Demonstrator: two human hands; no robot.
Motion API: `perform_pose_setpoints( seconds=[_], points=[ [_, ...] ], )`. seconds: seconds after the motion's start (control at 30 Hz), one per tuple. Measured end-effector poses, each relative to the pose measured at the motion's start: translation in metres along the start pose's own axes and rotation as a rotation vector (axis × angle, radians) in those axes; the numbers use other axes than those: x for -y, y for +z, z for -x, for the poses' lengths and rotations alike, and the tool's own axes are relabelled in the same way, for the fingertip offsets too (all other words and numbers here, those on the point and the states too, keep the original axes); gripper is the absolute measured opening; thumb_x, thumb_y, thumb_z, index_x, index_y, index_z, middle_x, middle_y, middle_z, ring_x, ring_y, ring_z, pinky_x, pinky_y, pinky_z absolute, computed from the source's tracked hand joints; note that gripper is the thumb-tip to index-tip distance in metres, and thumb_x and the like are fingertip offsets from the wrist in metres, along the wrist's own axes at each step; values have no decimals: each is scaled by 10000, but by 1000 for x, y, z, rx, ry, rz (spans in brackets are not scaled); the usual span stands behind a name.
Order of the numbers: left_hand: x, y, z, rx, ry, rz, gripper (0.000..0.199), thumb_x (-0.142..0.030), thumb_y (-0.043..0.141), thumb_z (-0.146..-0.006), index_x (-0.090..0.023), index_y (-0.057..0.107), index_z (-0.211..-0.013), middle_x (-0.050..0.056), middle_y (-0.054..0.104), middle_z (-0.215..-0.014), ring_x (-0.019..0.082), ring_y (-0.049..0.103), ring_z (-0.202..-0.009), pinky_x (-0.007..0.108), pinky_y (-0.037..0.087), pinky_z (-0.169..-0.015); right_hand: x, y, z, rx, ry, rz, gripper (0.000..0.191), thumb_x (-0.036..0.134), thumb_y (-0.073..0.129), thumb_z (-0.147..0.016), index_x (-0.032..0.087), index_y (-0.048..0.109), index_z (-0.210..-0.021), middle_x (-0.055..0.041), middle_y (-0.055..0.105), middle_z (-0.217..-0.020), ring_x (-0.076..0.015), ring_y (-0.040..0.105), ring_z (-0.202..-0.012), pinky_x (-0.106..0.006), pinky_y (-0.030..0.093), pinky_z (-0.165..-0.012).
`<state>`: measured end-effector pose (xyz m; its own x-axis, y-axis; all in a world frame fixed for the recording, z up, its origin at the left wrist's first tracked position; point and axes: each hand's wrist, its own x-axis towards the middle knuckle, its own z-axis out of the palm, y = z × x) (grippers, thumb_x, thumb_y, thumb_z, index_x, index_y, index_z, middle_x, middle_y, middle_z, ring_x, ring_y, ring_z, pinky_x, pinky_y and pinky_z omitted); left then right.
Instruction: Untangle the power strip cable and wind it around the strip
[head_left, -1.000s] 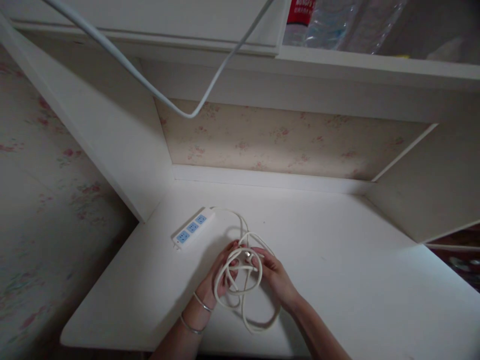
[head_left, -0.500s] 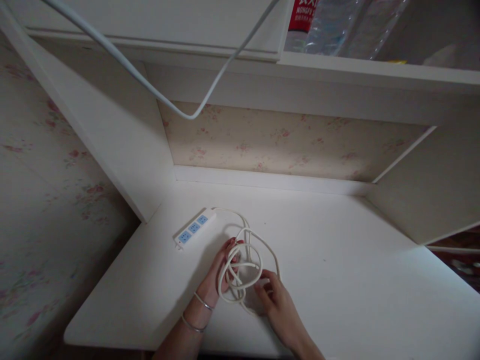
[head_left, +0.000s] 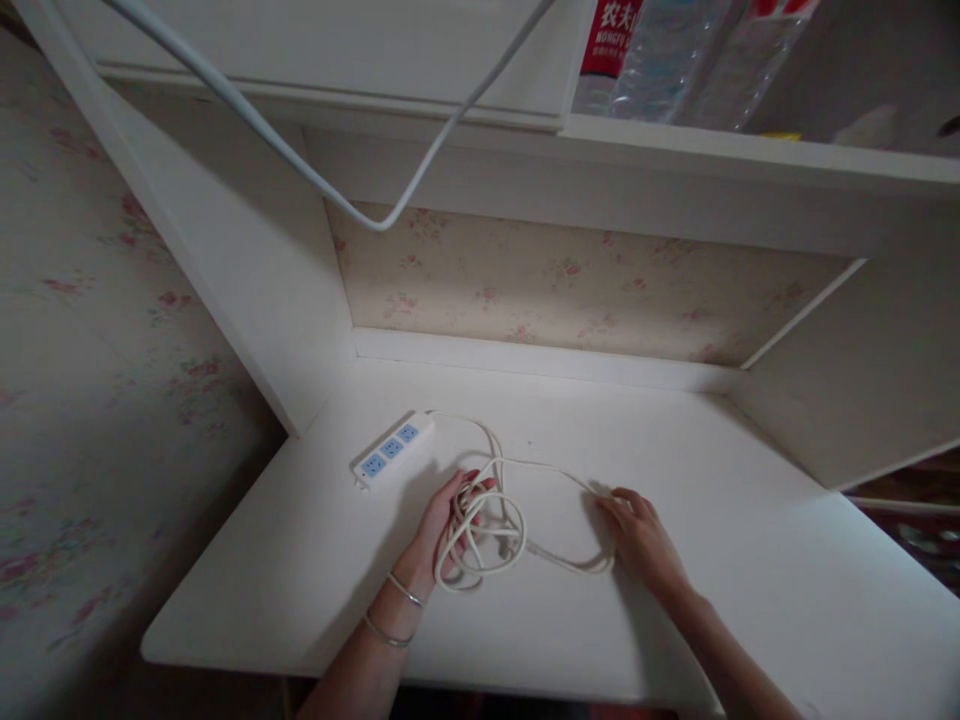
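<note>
With the clock centred on the left hand [head_left: 440,520] and twelve toward the wall [head_left: 525,275]: just swung out to three o'clock with the right hand [head_left: 637,535], spreading a wide loop of white cord [head_left: 523,538] across the table [head_left: 300,580]. Probably loosened on that side, though still crossed over itself several times at the left palm. On the left, half curled, cupping the bunched part; on the right, nearly closed, apparently pinching the loop, with fingertips partly hidden. At eleven o'clock, note the power strip [head_left: 393,446] on the same cord, lying flat, apart from both hands. Hampered mainly by those crossing strands. Near twelve, find a hanging cable [head_left: 384,222]; at one, bottles [head_left: 611,50] on a shelf [head_left: 750,148], well apart from the work.
</note>
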<state>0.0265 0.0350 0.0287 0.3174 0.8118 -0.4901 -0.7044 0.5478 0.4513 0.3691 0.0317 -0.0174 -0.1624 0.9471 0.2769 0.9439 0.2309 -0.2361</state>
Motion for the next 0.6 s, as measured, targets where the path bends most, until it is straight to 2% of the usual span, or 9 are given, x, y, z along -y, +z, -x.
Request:
perform_pose_setpoints(
  seconds=[0.13,0.23,0.33,0.4,0.47,0.6],
  points=[
    [1,1,2,69,-60,-33,354,-213,626,-788,-167,585,-1136,58,698,-1054,103,613,-440,169,408,-296,-18,-10,-36,146,276,85,364,263,374,-923,212,552,-1237,-102,623,-1106,-226,598,-946,-330,439,-820],
    [3,-1,3,138,-43,-39,357,-124,587,-766,-110,605,-1123,88,702,-1035,109,633,-491,171,451,-348,-22,-14,-59,132,408,96,418,281,327,-938,158,456,-1316,-140,623,-1098,-242,609,-932,-341,432,-794],
    [4,-3,3,173,15,-12,325,-76,558,-771,-61,629,-1088,112,706,-1009,143,684,-670,197,552,-559,-25,-15,-71,79,481,101,433,333,307,-943,129,487,-1279,-165,590,-1138,-262,582,-1011,-355,420,-846],
    [3,-5,2,151,44,27,311,-73,550,-791,-59,631,-1091,122,698,-1045,164,692,-809,210,564,-677,-26,-18,-69,48,525,107,470,404,325,-930,123,510,-1258,-180,562,-1169,-287,563,-1048,-378,416,-874],
    [3,-6,-1,107,58,66,298,-79,544,-808,-68,632,-1092,124,692,-1066,175,683,-891,222,563,-730,-24,-21,-56,12,576,106,545,497,353,-899,124,515,-1262,-199,532,-1203,-320,544,-1078,-414,411,-895],
    [3,-7,-8,68,100,73,308,-38,548,-803,-82,638,-1094,112,697,-1052,152,680,-889,204,556,-761,-14,-20,-6,-18,714,-78,779,685,457,-757,117,494,-1290,-212,563,-1151,-360,546,-1072,-460,430,-881]
  ],
)
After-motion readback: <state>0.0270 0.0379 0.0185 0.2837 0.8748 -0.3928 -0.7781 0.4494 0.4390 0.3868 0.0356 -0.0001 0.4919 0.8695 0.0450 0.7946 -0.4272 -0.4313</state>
